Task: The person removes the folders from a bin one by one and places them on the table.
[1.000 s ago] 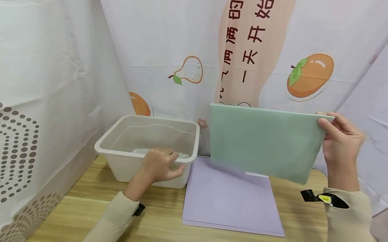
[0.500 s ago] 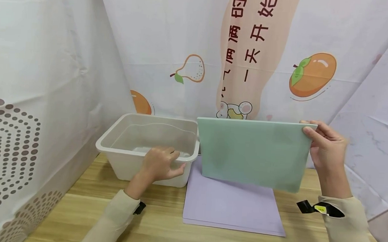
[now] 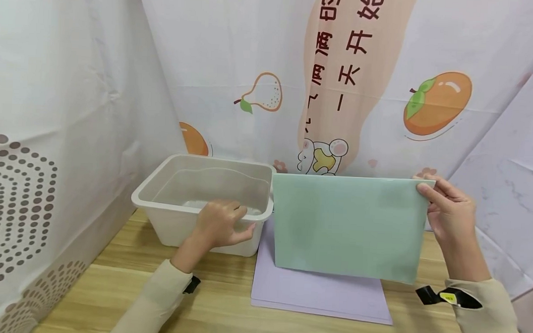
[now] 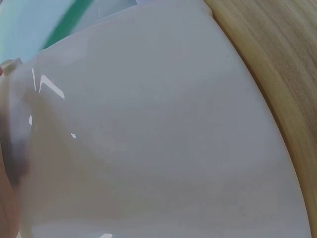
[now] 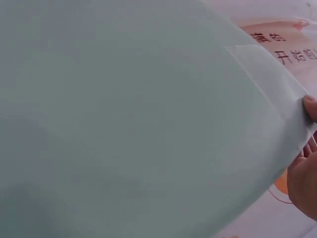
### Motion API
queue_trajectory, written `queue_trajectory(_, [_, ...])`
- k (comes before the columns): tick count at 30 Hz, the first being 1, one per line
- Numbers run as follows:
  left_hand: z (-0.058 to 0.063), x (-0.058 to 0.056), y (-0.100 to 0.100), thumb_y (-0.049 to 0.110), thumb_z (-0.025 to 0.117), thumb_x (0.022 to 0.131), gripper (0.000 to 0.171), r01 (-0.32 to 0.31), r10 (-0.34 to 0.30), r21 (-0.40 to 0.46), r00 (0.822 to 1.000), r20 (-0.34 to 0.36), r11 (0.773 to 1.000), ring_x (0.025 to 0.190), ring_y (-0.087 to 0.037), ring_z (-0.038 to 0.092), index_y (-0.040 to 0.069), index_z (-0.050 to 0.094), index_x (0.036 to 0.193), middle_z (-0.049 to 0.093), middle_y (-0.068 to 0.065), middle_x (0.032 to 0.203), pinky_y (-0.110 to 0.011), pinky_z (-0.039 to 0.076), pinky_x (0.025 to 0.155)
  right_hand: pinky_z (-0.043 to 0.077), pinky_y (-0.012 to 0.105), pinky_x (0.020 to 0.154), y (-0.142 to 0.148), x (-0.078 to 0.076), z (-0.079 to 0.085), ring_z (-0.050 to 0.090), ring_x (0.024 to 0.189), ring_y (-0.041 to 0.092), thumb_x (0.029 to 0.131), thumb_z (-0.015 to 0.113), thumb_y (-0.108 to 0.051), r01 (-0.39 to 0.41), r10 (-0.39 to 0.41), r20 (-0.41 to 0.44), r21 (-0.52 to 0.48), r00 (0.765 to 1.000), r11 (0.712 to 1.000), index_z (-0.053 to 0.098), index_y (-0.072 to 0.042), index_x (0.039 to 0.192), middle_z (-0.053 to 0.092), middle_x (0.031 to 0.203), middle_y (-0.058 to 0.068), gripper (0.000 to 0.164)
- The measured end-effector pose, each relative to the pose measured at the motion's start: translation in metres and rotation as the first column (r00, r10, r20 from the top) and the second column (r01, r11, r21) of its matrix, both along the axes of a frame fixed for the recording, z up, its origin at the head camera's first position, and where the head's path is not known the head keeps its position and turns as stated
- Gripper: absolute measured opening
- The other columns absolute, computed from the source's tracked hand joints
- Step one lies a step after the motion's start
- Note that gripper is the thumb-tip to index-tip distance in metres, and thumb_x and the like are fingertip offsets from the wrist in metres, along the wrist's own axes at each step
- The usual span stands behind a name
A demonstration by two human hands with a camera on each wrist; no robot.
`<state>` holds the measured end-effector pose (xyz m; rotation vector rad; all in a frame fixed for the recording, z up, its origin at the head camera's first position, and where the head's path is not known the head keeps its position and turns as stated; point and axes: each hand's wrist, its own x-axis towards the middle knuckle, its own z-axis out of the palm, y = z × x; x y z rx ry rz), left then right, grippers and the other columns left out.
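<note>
My right hand (image 3: 453, 210) pinches the upper right corner of a pale green file folder (image 3: 349, 224), thumb on the near face. The folder is held up nearly vertical over the right half of the table, and a welded seam shows near the gripped corner in the right wrist view. Under its lower edge lie lavender folders (image 3: 319, 294), stacked flat and partly covered. My left hand (image 3: 221, 224) grips the near rim of a whitish plastic bin (image 3: 165, 226), with fingers over the inside and thumb outside. The left wrist view is mostly the bin's wall (image 4: 163, 119).
The bin stands at the back left of the wooden table (image 3: 216, 298), close beside the folders. A printed curtain (image 3: 227, 45) hangs directly behind, and a dotted white curtain (image 3: 58, 127) borders the left side. Black straps are on both sleeves.
The green folder has come down, and its left edge is now closer to the bin. It hides more of the lavender stack. My left hand has stayed on the bin's rim.
</note>
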<state>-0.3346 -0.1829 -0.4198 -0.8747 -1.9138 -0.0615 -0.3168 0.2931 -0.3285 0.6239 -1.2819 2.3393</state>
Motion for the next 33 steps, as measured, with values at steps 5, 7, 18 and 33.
queue_trajectory(5, [0.000,0.000,-0.001,0.048,0.060,0.080,0.036,-0.007,0.008,-0.014,1.000,0.017,1.000,0.045,-0.012,0.039,0.014,0.059,0.069,0.051,0.003,0.059,-0.024,0.032,0.041,0.060,0.025,0.075,0.008,-0.001,-0.014,0.076,0.092,0.022,0.089,0.049,0.030,0.004,-0.001,-0.031,0.122,1.000,0.992,0.068,0.018,0.112,0.078,0.103,0.017,0.032])
queue_trajectory(7, [0.000,0.000,-0.001,0.048,0.061,0.080,0.035,-0.009,0.009,-0.018,1.000,0.024,1.000,0.045,-0.012,0.040,0.014,0.060,0.069,0.052,0.003,0.059,-0.024,0.032,0.042,0.059,0.024,0.075,0.011,-0.001,-0.019,0.076,0.090,0.021,0.088,0.050,0.030,0.020,-0.015,-0.031,0.179,0.999,0.984,0.066,0.019,0.115,0.078,0.103,0.017,0.033])
queue_trajectory(18, [0.001,0.001,-0.001,0.048,0.055,0.084,0.038,-0.003,0.003,-0.015,1.000,0.011,1.000,0.045,-0.011,0.037,0.014,0.059,0.069,0.051,0.003,0.059,-0.023,0.029,0.041,0.053,0.010,0.071,0.021,-0.001,-0.027,0.072,0.079,-0.006,0.083,0.083,-0.004,0.391,-0.487,-0.153,0.811,0.860,0.436,0.074,0.004,0.114,0.076,0.087,-0.021,0.033])
queue_trajectory(33, [-0.001,-0.002,0.002,0.047,0.056,0.083,0.037,0.008,-0.008,-0.008,1.000,0.002,1.000,0.045,-0.010,0.036,0.014,0.058,0.069,0.049,0.003,0.058,-0.023,0.029,0.041,0.028,0.028,0.046,0.024,-0.010,-0.030,0.027,0.045,0.003,0.084,0.082,-0.004,0.437,-0.423,-0.313,0.868,0.850,0.235,0.076,-0.004,0.114,0.047,0.053,-0.007,0.030])
